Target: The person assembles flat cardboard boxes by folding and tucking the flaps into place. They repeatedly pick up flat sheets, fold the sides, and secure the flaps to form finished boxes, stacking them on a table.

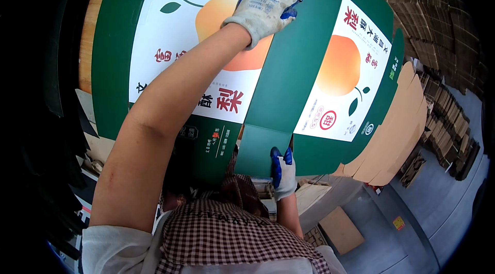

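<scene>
A printed cardboard box blank [296, 42], green and white with orange-yellow pear pictures, lies spread out before me. My left hand [265, 8], in a pale work glove with blue-coated fingers, rests on its upper part with fingers apart, near a green fold strip. At the near edge my right hand [284, 172], gloved the same way, grips the edge of a small green flap [260, 150]. Its thumb shows on the printed face; the fingers behind are partly hidden. More cardboard with its plain brown side showing [384, 155] sticks out under the right panel.
A wooden surface [93, 31] shows at the left under the blank. Stacks of brown cardboard [428, 16] stand at the far right, with another stack [448, 124] nearer. A brown carton [340, 230] sits on the grey floor [433, 186]. My checked apron [232, 238] is close to the near edge.
</scene>
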Available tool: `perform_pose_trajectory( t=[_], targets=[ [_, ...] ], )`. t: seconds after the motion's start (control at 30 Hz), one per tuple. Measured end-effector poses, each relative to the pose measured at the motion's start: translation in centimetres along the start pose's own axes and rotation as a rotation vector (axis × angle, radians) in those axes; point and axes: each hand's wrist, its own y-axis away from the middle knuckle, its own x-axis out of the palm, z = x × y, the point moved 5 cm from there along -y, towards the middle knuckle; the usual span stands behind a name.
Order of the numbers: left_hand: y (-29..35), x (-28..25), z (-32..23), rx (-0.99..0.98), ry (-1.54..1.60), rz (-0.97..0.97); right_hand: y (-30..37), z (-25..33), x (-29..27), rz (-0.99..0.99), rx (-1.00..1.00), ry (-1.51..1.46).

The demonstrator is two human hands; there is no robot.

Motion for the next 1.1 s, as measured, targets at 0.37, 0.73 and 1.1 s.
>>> perform_pose_trajectory(
  t=[0.37,0.73,1.1],
  targets=[
    [-1.2,-2.4,-3.2,0.183,0.317,-0.142,-0.2,-0.3,0.2,-0.021,-0.01,-0.006],
    [-0.1,-1.3,-0.3,0.039,0.084,-0.057,-0.4,-0.7,0.1,-0.028,0.001,-0.056],
    [10.1,-2.1,-4.1,0.223,0.159,0.07,-0.9,-0.9,-0.3,-0.051,-0.062,-0.031]
  ],
)
